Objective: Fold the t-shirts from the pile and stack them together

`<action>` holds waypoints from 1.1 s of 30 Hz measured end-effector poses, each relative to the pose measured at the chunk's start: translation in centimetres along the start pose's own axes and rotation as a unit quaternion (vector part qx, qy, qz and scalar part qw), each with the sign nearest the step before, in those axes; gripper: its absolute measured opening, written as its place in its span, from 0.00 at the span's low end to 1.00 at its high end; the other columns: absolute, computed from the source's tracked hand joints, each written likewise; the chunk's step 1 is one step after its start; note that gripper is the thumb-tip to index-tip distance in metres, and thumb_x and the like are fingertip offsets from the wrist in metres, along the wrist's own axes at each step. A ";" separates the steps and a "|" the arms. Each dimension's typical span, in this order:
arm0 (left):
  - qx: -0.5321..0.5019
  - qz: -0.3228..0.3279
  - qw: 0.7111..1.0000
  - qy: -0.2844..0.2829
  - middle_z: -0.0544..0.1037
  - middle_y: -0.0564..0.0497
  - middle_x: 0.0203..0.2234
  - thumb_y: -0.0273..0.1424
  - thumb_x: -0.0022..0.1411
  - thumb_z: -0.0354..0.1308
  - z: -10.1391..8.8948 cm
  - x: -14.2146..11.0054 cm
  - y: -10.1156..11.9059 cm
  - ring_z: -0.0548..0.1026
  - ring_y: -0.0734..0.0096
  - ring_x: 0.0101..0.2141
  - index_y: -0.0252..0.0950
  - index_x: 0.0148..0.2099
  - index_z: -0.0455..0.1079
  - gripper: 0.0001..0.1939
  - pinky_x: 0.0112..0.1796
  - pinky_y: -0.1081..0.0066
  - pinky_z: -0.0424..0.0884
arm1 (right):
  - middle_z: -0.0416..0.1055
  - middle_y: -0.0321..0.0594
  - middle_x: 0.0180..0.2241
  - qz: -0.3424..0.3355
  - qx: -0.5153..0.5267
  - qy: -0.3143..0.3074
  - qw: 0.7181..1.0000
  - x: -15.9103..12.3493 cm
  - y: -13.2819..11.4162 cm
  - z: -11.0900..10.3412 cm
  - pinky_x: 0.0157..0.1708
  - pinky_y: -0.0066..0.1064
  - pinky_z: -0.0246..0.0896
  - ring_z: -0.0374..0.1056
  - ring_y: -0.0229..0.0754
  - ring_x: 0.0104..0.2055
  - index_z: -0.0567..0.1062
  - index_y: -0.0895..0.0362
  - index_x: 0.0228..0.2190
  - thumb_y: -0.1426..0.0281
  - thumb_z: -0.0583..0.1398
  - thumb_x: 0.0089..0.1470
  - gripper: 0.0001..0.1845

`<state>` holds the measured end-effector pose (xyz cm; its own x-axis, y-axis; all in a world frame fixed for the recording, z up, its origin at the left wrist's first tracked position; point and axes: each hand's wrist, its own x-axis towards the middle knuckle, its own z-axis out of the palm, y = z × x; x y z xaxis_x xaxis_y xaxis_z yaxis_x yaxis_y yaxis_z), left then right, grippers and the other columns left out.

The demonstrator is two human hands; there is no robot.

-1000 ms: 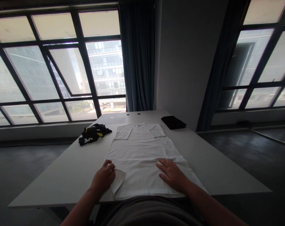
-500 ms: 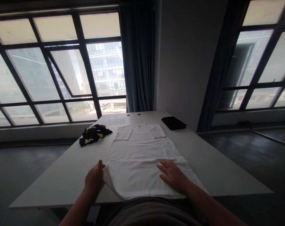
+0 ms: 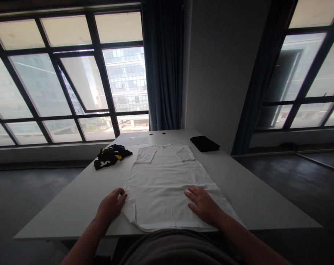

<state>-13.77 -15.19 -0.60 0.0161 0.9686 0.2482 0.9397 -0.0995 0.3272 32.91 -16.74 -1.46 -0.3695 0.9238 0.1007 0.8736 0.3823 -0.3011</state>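
Observation:
A white T-shirt (image 3: 167, 176) lies spread on the white table, its collar end away from me and its sleeves folded inward. My left hand (image 3: 112, 204) is at the shirt's lower left side, fingers curled and closed on the edge; the fingertips are partly hidden. Beside it, a small flap of the shirt is turned inward near the hem. My right hand (image 3: 202, 204) rests flat on the lower right of the shirt, its fingers spread.
On the white table (image 3: 266, 209), a crumpled black garment with yellow and white marks (image 3: 112, 156) lies to the left. A folded black cloth (image 3: 205, 143) sits at the far right. Past the far edge are windows, a blue curtain (image 3: 164, 66) and a wall column (image 3: 216, 73).
The shirt's lower left edge, lifted before, is now lower and turned inward. My left hand has rolled toward the shirt. My right hand stays in place.

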 end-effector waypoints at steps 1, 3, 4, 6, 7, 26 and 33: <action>-0.003 -0.002 1.000 -0.002 0.81 0.50 0.44 0.42 0.71 0.51 0.0 0.1 0.0 0.79 0.65 0.37 0.43 0.48 0.70 0.12 0.38 0.69 0.66 | 0.57 0.46 0.71 0.001 0.000 0.000 1.000 0.0 0.0 0.0 0.72 0.56 0.38 0.52 0.56 0.73 0.70 0.50 0.65 0.55 0.55 0.64 0.32; -0.010 -0.010 1.000 -0.006 0.81 0.51 0.44 0.42 0.71 0.50 0.0 0.2 0.0 0.79 0.66 0.37 0.44 0.52 0.68 0.13 0.38 0.70 0.66 | 0.57 0.46 0.71 0.006 -0.001 -0.001 1.000 0.0 -0.1 -0.1 0.72 0.56 0.38 0.52 0.56 0.73 0.70 0.50 0.65 0.55 0.56 0.63 0.32; -0.011 -0.013 1.000 -0.010 0.81 0.52 0.42 0.41 0.72 0.50 0.0 0.2 0.0 0.79 0.67 0.36 0.44 0.53 0.67 0.13 0.37 0.70 0.66 | 0.57 0.46 0.71 0.007 -0.002 -0.001 1.000 0.0 -0.2 -0.1 0.72 0.56 0.38 0.52 0.56 0.73 0.70 0.50 0.65 0.55 0.56 0.63 0.32; -0.003 -0.015 1.000 -0.018 0.81 0.53 0.37 0.41 0.72 0.50 0.0 0.2 -0.1 0.79 0.68 0.34 0.44 0.54 0.66 0.13 0.36 0.71 0.65 | 0.57 0.46 0.71 0.007 -0.003 -0.004 1.000 0.0 -0.4 -0.3 0.72 0.56 0.39 0.52 0.56 0.72 0.70 0.50 0.65 0.55 0.56 0.63 0.32; 0.003 -0.014 1.000 -0.022 0.80 0.54 0.35 0.41 0.72 0.50 0.0 0.2 -0.1 0.78 0.68 0.34 0.44 0.54 0.66 0.13 0.35 0.71 0.64 | 0.57 0.46 0.71 0.008 -0.004 -0.006 1.000 0.0 -0.4 -0.4 0.72 0.56 0.39 0.52 0.56 0.73 0.70 0.50 0.65 0.55 0.56 0.63 0.32; 0.030 0.073 0.996 0.032 0.78 0.48 0.57 0.44 0.70 0.49 2.3 1.4 -2.6 0.75 0.53 0.56 0.46 0.57 0.76 0.21 0.56 0.55 0.71 | 0.57 0.46 0.71 0.006 0.003 -0.005 1.000 -0.1 -0.3 -0.4 0.72 0.56 0.38 0.52 0.57 0.73 0.70 0.51 0.65 0.55 0.56 0.64 0.32; -0.159 0.094 0.982 -0.035 0.76 0.43 0.59 0.55 0.70 0.40 1.1 1.8 -2.7 0.75 0.52 0.54 0.40 0.27 0.75 0.34 0.57 0.59 0.69 | 0.58 0.46 0.71 0.002 0.006 0.004 1.000 0.1 0.0 0.1 0.71 0.57 0.39 0.52 0.57 0.72 0.70 0.49 0.65 0.55 0.56 0.63 0.32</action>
<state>-15.90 -12.90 -2.05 0.2135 0.9381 0.2728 0.7638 -0.3344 0.5521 32.85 -16.68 -1.52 -0.3627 0.9258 0.1064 0.8715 0.3774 -0.3130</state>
